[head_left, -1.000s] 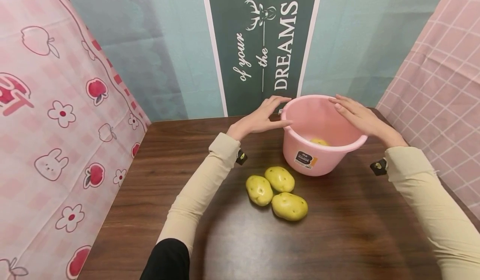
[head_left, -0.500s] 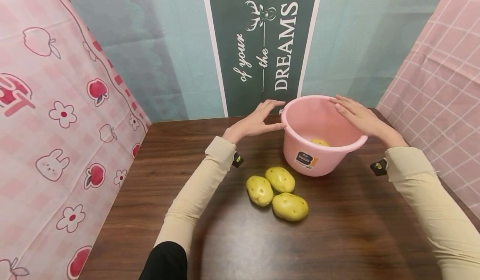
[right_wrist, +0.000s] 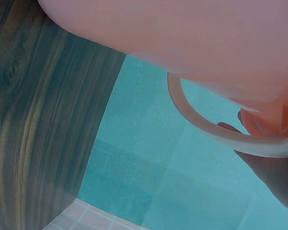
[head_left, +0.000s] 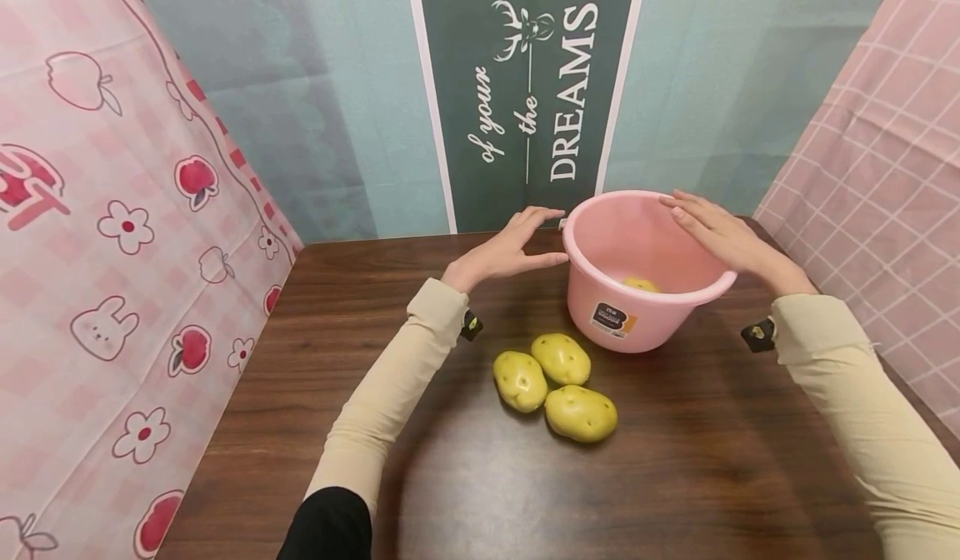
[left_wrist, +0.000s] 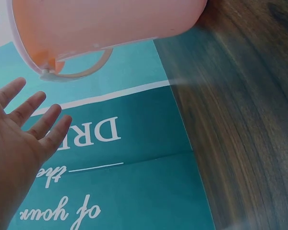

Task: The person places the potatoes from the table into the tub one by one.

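A pink plastic bucket (head_left: 663,322) stands upright on the table, one yellow potato (head_left: 640,284) partly showing inside. At its left rim is my left hand (head_left: 502,247), fingers spread and straight, thumb tip right by the rim; the left wrist view shows the fingers (left_wrist: 24,112) holding nothing. My right hand (head_left: 716,231) lies over the right rim, thumb side toward the opening. In the right wrist view its fingers (right_wrist: 228,127) show outside the rim beside the pale bucket handle (right_wrist: 192,115), the rest hidden. Three potatoes (head_left: 561,360) lie grouped in front of the bucket.
The dark wooden table (head_left: 337,360) ends at a teal and green cloth (head_left: 525,110) behind the bucket. Pink patterned cloth (head_left: 150,293) hangs at the left, pink grid cloth (head_left: 885,168) at the right. Small black cameras (head_left: 757,335) sit on the wrists.
My left hand has drawn back leftward from the bucket's left rim, its fingertips leaving the edge. The right hand, bucket and potatoes stay put.
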Available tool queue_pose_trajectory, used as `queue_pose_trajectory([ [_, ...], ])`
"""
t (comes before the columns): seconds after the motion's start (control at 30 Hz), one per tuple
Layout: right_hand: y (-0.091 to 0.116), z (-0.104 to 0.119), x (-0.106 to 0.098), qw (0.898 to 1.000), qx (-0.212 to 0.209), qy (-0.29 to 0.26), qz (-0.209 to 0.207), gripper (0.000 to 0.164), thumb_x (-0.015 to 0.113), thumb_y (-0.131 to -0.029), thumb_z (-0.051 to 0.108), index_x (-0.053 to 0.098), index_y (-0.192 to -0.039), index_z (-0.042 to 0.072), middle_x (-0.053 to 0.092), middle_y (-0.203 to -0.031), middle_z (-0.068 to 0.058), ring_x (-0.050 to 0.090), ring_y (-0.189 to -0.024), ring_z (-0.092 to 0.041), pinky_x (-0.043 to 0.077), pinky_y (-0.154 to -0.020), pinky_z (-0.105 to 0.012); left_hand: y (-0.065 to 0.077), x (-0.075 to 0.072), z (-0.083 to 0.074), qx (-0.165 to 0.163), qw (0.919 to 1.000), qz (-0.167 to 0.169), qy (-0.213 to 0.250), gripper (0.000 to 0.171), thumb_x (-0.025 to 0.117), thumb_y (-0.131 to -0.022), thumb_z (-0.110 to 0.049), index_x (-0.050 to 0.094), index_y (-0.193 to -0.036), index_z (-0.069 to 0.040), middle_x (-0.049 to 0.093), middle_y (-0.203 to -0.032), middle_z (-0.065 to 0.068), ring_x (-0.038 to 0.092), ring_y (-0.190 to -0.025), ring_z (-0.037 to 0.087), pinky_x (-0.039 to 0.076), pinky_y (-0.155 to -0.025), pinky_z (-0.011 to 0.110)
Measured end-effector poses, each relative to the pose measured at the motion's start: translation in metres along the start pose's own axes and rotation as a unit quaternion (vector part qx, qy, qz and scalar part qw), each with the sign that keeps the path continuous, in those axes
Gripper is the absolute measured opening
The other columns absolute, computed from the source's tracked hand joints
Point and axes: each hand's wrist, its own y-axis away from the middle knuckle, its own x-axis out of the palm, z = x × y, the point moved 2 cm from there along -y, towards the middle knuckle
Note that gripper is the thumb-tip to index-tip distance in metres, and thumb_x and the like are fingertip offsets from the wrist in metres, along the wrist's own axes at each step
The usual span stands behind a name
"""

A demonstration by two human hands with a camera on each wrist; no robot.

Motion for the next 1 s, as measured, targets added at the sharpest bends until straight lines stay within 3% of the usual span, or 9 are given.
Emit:
queue_pose_trajectory([
  [0.3,-0.0002,-0.0006,0.0002,1.000,0.001,-0.004,0.000,0.051,0.026,-0.101,0.039,0.030,-0.146,0.016,0.014,-0.153,-0.017,0.008,-0.138,-0.044,0.008,-0.100,-0.069,0.0043,0.0013,0.0031,0.001,1.0000,0.003,-0.005,0.078,0.057,-0.080,-0.063,0.028,-0.143,-0.028,0.028,-0.142,-0.011,0.022,-0.130,0.005,0.031,-0.107,0.034],
  [0.73,0.0003,0.0008,-0.0008,1.000,0.001,-0.007,0.002,0.051,0.026,-0.101,0.039,0.029,-0.146,0.016,0.015,-0.153,-0.018,0.008,-0.138,-0.044,0.007,-0.100,-0.069,0.0072,0.0026,0.0063,-0.008,0.9998,0.008,-0.015,0.076,0.057,-0.079,-0.064,0.026,-0.142,-0.035,0.028,-0.141,-0.012,0.022,-0.130,0.004,0.030,-0.106,0.033],
  [1.0,-0.0001,0.0010,-0.0013,1.000,0.005,-0.009,0.005,0.051,0.026,-0.101,0.039,0.028,-0.147,0.017,0.014,-0.153,-0.018,0.008,-0.138,-0.044,0.007,-0.101,-0.069,0.0100,0.0041,0.0079,-0.012,0.9998,0.013,-0.010,0.081,0.055,-0.077,-0.068,0.028,-0.143,-0.030,0.029,-0.141,-0.011,0.023,-0.129,0.004,0.031,-0.106,0.035],
])
